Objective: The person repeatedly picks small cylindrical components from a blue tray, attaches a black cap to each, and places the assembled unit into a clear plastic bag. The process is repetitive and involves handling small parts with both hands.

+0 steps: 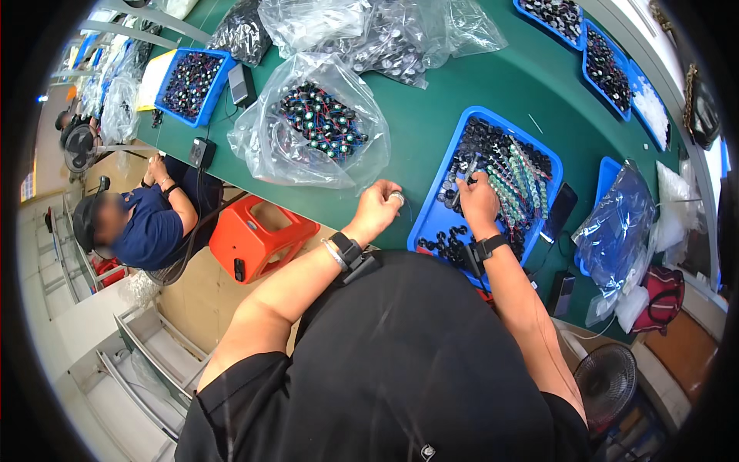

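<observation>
My left hand (376,209) is closed in a pinch near the table's front edge, left of a blue tray. A small round part (396,198), pale with a dark rim, sits at its fingertips. Inside the blue tray (421,226) lie many small black round parts (479,137) and a bundle of green-and-silver beaded strips (526,179). My right hand (479,203) reaches over this tray with its fingers pinched among the black parts. What those fingers grip, if anything, is too small to make out.
A clear plastic bag (254,146) of wired round parts stands left of my hands. Further blue trays (225,71) line the table's sides. Right of my tray lies a dark phone (560,212). A red stool (254,237) and a seated person (158,223) are at left.
</observation>
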### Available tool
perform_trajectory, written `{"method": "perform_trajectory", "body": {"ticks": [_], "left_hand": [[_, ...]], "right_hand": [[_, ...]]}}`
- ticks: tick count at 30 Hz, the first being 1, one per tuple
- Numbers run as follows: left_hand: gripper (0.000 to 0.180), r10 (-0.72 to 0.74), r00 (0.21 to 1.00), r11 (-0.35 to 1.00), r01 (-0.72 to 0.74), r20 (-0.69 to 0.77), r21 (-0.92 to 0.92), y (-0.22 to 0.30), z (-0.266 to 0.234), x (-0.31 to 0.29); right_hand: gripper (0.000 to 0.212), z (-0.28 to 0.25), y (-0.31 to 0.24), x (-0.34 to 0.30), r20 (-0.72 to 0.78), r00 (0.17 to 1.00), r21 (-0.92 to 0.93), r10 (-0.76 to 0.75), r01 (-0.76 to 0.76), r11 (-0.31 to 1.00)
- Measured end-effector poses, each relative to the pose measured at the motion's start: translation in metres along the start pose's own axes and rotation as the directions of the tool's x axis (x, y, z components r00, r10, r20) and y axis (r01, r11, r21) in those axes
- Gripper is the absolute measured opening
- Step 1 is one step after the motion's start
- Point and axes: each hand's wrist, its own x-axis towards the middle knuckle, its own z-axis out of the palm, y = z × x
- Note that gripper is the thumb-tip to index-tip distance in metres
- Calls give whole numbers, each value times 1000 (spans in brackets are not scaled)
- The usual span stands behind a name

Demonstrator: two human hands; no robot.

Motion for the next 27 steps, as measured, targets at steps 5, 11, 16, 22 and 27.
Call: {"method": "perform_trajectory", "body": {"ticks": [5,11,16,22,27], "left_hand": [[22,94,994,952,-73,56,-298,39,-18,-3],[32,180,962,965,-133,203,-224,48,-11,-16],[37,442,884,896,-427,155,-118,53,2,-23],[40,600,776,791,-611,194,-5,66,4,-33],[41,551,819,834,-546,161,-82,60,9,-34]], "right_hand": [[32,1,2,5,36,998,25,42,-43,999],[17,1,22,1,-25,998,460,-53,58,886],[10,-11,22,-17,164,985,781,-45,-101,616],[9,-60,-29,-45,389,896,894,-213,-312,321],[22,-84,-55,-54,603,734,784,-313,-470,406]]}}
